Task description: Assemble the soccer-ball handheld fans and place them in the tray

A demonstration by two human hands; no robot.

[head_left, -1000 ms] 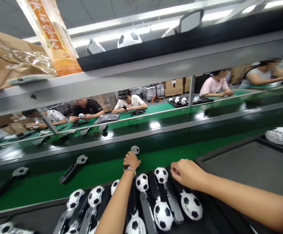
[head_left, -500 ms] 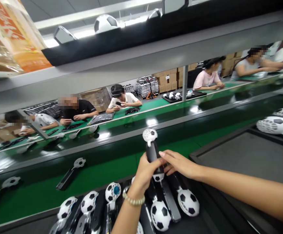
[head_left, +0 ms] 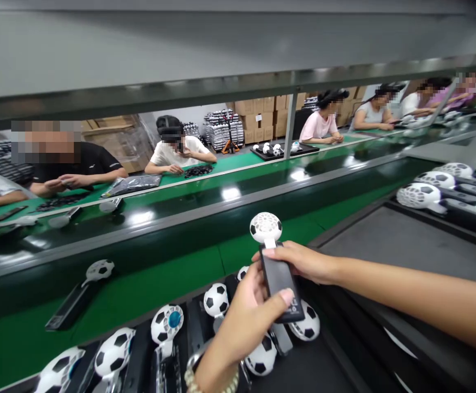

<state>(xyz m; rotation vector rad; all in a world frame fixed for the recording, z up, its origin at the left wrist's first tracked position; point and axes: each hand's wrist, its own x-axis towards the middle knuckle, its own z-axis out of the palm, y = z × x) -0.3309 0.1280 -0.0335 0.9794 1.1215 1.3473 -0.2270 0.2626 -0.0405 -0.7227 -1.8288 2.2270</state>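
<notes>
A handheld fan (head_left: 278, 278) with a black body and a white-and-black football-patterned head is held upright in front of me. Its vented head points up, and small print shows near the bottom of the body. My left hand (head_left: 248, 319) wraps round the lower left side, thumb on the lower face. My right hand (head_left: 305, 261) grips the upper right edge, thumb on the body just below the head. Beneath the hands, several similar fans lie in a black tray (head_left: 320, 371), one with a blue centre (head_left: 175, 319). My left wrist hides some of them.
A lone fan (head_left: 72, 300) lies on the green belt (head_left: 148, 295) to the left. At right is another black tray (head_left: 422, 240) with fans beyond it. A grey shelf beam (head_left: 221, 49) crosses overhead. Several co-workers sit across the line, one in a white shirt (head_left: 180, 158).
The held fan has turned and shows its broad printed face. My left thumb has moved down it, and my right hand has closed on its upper edge. The view has tilted down and shifted right.
</notes>
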